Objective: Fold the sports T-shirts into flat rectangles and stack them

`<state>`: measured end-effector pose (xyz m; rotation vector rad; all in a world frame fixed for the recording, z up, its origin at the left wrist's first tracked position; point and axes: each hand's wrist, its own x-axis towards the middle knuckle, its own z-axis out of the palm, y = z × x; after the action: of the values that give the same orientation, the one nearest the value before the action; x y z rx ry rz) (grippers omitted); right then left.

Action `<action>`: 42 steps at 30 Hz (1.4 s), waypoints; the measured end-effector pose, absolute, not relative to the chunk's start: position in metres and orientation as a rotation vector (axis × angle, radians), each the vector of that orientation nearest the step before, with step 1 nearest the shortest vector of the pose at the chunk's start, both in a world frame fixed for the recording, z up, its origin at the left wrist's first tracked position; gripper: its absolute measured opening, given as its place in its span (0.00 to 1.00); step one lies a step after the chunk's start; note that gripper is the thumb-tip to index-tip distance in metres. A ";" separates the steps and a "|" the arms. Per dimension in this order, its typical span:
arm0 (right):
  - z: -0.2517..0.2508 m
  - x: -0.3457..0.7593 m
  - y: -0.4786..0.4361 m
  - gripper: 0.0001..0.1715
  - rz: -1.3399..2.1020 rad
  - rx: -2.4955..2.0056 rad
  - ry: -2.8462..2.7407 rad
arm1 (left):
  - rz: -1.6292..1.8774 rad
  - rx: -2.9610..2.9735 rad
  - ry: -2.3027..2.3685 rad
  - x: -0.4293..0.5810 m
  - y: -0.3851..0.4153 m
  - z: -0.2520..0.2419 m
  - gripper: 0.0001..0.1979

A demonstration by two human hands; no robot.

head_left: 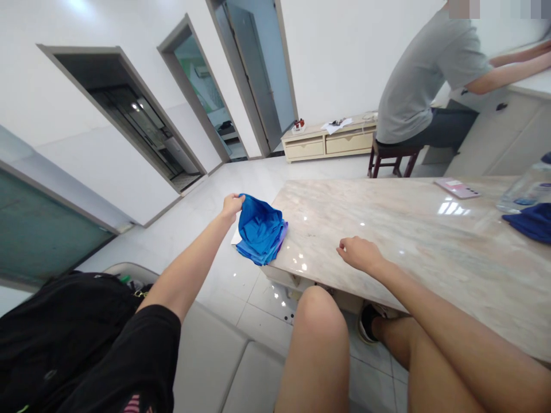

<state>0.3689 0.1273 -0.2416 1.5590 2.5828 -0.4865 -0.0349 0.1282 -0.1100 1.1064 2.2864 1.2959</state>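
At the left end of the marble-topped table, my left hand [233, 205] pinches the upper corner of a thin, shiny blue cloth [260, 221] and holds it raised. Under it lies a stack of folded blue cloths [258, 253], with a purple edge showing on the right and a white piece poking out on the left. My right hand [360, 252] is over the middle of the table [318, 206], apart from the stack. Its fingers are loosely curled in, and nothing shows in them.
A pink phone [457, 188], a clear plastic bottle [523, 186] and a dark blue cloth [531, 222] lie toward the table's right end. A person in a grey shirt [424, 80] sits on a stool beyond. A black bag [64, 321] rests on the grey seat at my left.
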 end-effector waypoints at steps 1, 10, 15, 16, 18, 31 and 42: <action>-0.245 0.368 0.127 0.24 -0.527 1.527 2.601 | 1.344 1.107 2.237 -0.028 0.138 -0.085 0.14; -0.211 0.341 0.116 0.57 -0.938 1.850 3.152 | 1.425 1.444 1.529 0.084 0.117 0.097 0.07; -0.163 0.345 0.113 0.61 -0.776 2.324 3.232 | 1.516 1.539 1.499 0.113 0.069 0.149 0.07; -0.155 0.353 0.114 0.62 -0.667 2.455 3.198 | 1.531 1.532 1.502 0.115 0.059 0.156 0.06; -0.139 0.373 0.116 0.66 -0.405 2.667 3.145 | 1.548 1.528 1.504 0.118 0.041 0.164 0.04; -0.097 0.381 0.092 0.23 -0.517 1.652 3.237 | 1.568 1.639 1.312 0.112 -0.015 0.176 0.08; -0.018 0.545 0.087 0.18 0.224 2.454 2.713 | 1.653 1.382 1.806 0.073 -0.017 0.114 0.10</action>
<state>0.5449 0.0865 -0.0180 2.4543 2.7131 0.2238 0.0728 -0.0171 0.1141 1.3820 1.8056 1.6531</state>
